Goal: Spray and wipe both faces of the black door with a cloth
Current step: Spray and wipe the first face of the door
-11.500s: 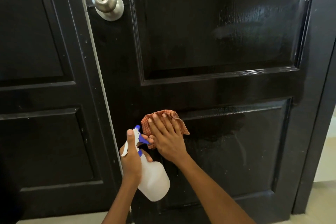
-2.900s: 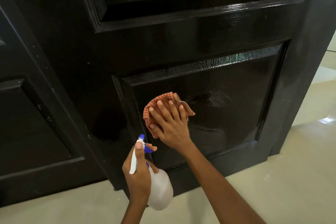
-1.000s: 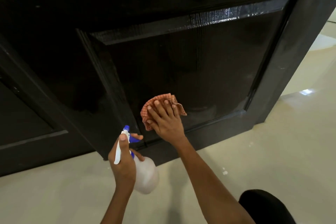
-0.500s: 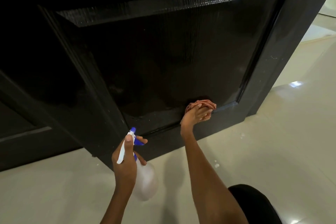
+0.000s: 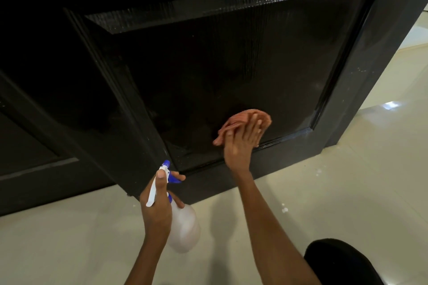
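Black and glossy, the door (image 5: pixel 231 58) fills the upper part of the view, its lower recessed panel framed by raised moulding that catches the light along the top edge. Pale cream floor (image 5: pixel 347 192) spreads beneath it, shiny, with a few small white specks near the door's foot. A second dark panelled door (image 5: pixel 34 150) sits to the left. The right hand (image 5: pixel 240 143) lies flat against the lower panel, its fingers (image 5: pixel 254 127) extended and close together, pressing an orange cloth (image 5: pixel 240 120) to the surface — the cloth bunches out above and to the left of the fingertips. The left hand (image 5: pixel 157 206) is wrapped around the neck of a white spray bottle (image 5: pixel 184 231) with a blue nozzle, held just before the door's bottom corner — one finger on the trigger.
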